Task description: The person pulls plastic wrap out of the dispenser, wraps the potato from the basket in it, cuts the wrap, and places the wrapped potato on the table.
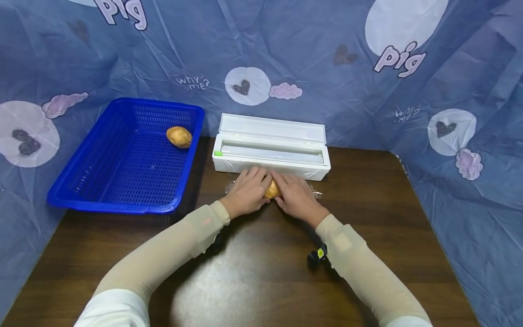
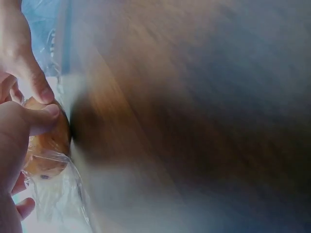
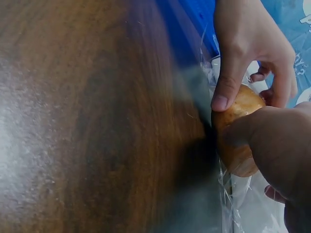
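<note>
A potato (image 1: 271,189) lies on the table in front of the white dispenser box, with clear plastic film (image 2: 56,199) around it. My left hand (image 1: 248,190) holds it from the left, thumb on its near side and fingers over the far side. From the right, my right hand (image 1: 299,196) grips it the same way. Both thumbs press close together on the potato in the wrist views. Film sticks out past both hands and runs back to the box (image 1: 271,152), whose lid stands raised and whose film roll shows inside.
A blue plastic basket (image 1: 118,210) stands at the back left of the brown wooden table (image 1: 261,281). Inside it, near the right wall, sits another potato (image 1: 179,137). A blue printed cloth (image 1: 318,54) hangs behind the table and down its sides.
</note>
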Available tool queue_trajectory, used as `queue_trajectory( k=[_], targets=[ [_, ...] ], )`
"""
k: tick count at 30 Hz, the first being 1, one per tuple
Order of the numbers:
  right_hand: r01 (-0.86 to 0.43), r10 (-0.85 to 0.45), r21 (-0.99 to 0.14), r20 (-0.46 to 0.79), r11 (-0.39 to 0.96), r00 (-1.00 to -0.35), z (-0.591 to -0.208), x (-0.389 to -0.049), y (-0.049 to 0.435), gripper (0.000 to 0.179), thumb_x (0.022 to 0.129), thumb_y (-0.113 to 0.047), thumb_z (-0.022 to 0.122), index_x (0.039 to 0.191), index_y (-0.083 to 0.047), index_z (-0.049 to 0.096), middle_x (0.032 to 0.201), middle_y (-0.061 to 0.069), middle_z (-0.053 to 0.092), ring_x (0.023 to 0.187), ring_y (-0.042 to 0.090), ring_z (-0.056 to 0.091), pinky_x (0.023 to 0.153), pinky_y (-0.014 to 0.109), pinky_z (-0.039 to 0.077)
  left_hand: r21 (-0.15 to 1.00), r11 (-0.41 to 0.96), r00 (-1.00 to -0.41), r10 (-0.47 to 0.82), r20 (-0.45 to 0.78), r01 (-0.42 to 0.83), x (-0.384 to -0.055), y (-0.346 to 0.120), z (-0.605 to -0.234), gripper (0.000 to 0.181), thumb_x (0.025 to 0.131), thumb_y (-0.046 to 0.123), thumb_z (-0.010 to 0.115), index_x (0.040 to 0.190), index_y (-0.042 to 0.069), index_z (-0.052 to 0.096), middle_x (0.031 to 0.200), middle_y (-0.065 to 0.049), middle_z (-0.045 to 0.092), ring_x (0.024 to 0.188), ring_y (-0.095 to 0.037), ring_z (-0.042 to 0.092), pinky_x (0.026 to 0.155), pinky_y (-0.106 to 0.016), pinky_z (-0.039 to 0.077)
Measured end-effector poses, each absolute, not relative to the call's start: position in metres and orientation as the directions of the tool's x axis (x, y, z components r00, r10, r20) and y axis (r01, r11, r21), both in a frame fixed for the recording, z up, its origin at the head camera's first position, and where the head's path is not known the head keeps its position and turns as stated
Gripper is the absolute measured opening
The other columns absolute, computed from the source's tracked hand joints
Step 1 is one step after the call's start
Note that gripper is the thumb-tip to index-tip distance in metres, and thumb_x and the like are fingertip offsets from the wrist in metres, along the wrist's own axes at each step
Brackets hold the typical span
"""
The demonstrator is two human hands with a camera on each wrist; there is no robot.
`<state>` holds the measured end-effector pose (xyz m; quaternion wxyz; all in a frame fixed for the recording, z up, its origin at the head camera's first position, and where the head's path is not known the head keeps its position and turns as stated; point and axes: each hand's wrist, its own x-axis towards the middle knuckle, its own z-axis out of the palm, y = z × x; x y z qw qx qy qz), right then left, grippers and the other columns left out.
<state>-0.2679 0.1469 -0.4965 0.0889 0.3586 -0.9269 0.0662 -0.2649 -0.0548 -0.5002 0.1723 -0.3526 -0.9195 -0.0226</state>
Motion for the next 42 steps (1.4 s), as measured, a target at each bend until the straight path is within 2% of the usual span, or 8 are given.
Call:
queue_trajectory(
  k=[10, 16, 23, 29, 33, 37, 39, 42],
  targets=[
    [-0.676, -0.642, -0.131, 0.226, 0.726, -0.733, -0.498, -0.275, 0.144, 0.080, 0.086, -0.023, 0.080, 0.151, -0.002, 0.039, 0.135, 0.017, 0.059, 0.124, 0.033, 0.054, 0.102, 0.051, 0.043, -0.043, 0.759, -0.691, 0.613, 0.384, 0.650, -0.264, -0.063, -0.502, 0.071, 0.081, 0.044, 0.083, 0.135, 0.005, 0.056, 0.114, -0.009, 0.061, 0.102, -0.026, 0.054, 0.079, -0.038, 0.047],
    [-0.671, -0.639, -0.137, 0.217, 0.729, -0.738, -0.497, -0.275, 0.140, 0.072, 0.089, -0.024, 0.076, 0.149, -0.002, 0.043, 0.139, 0.016, 0.056, 0.127, 0.033, 0.051, 0.105, 0.050, 0.040, -0.054, 0.763, -0.684, 0.605, 0.408, 0.644, -0.263, -0.067, -0.504, 0.065, 0.083, 0.041, 0.082, 0.131, 0.007, 0.057, 0.110, -0.009, 0.060, 0.101, -0.027, 0.054, 0.078, -0.040, 0.047],
    [-0.650, -0.618, -0.161, 0.211, 0.742, -0.757, -0.490, -0.272, 0.136, 0.066, 0.091, -0.028, 0.069, 0.147, -0.002, 0.046, 0.144, 0.017, 0.050, 0.131, 0.034, 0.047, 0.105, 0.053, 0.040, -0.055, 0.776, -0.690, 0.588, 0.421, 0.628, -0.258, -0.069, -0.507, 0.063, 0.085, 0.038, 0.081, 0.135, 0.008, 0.054, 0.126, -0.012, 0.057, 0.112, -0.030, 0.053, 0.083, -0.043, 0.048],
    [-0.660, -0.612, -0.131, 0.278, 0.739, -0.741, -0.471, -0.273, 0.129, 0.049, 0.091, -0.025, 0.066, 0.134, -0.001, 0.061, 0.130, 0.015, 0.061, 0.121, 0.033, 0.057, 0.099, 0.050, 0.047, -0.023, 0.789, -0.714, 0.567, 0.411, 0.614, -0.252, -0.071, -0.503, 0.061, 0.093, 0.042, 0.070, 0.142, 0.009, 0.053, 0.140, -0.015, 0.051, 0.127, -0.032, 0.046, 0.091, -0.047, 0.046],
    [-0.669, -0.602, -0.174, 0.317, 0.723, -0.733, -0.453, -0.282, 0.116, 0.036, 0.092, -0.019, 0.065, 0.123, -0.002, 0.069, 0.119, 0.015, 0.067, 0.110, 0.033, 0.063, 0.093, 0.047, 0.051, 0.138, 0.814, -0.770, 0.459, 0.443, 0.564, -0.252, -0.082, -0.493, 0.051, 0.098, 0.035, 0.064, 0.139, 0.006, 0.057, 0.145, -0.019, 0.047, 0.135, -0.035, 0.041, 0.103, -0.052, 0.042],
    [-0.635, -0.564, -0.276, 0.300, 0.721, -0.770, -0.433, -0.300, 0.093, 0.026, 0.095, -0.015, 0.063, 0.117, -0.004, 0.073, 0.114, 0.013, 0.068, 0.108, 0.032, 0.062, 0.092, 0.046, 0.051, 0.432, 0.815, -0.861, 0.151, 0.486, 0.386, -0.261, -0.097, -0.482, 0.042, 0.094, 0.023, 0.069, 0.130, 0.003, 0.063, 0.151, -0.021, 0.041, 0.142, -0.039, 0.031, 0.113, -0.053, 0.030],
    [-0.602, -0.542, -0.334, 0.263, 0.726, -0.798, -0.426, -0.308, 0.081, 0.023, 0.098, -0.015, 0.061, 0.115, -0.005, 0.073, 0.112, 0.011, 0.066, 0.108, 0.031, 0.060, 0.092, 0.044, 0.050, 0.558, 0.776, -0.891, 0.010, 0.454, 0.293, -0.267, -0.103, -0.479, 0.043, 0.093, 0.021, 0.070, 0.130, 0.002, 0.062, 0.157, -0.020, 0.033, 0.146, -0.039, 0.022, 0.116, -0.053, 0.026],
    [-0.574, -0.533, -0.388, 0.219, 0.721, -0.817, -0.420, -0.319, 0.063, 0.021, 0.099, -0.015, 0.061, 0.112, -0.006, 0.075, 0.108, 0.010, 0.065, 0.105, 0.029, 0.058, 0.092, 0.042, 0.048, 0.664, 0.722, -0.923, -0.094, 0.373, 0.195, -0.275, -0.111, -0.478, 0.047, 0.092, 0.021, 0.071, 0.134, 0.003, 0.059, 0.163, -0.018, 0.021, 0.150, -0.036, 0.010, 0.118, -0.055, 0.022]
  ],
)
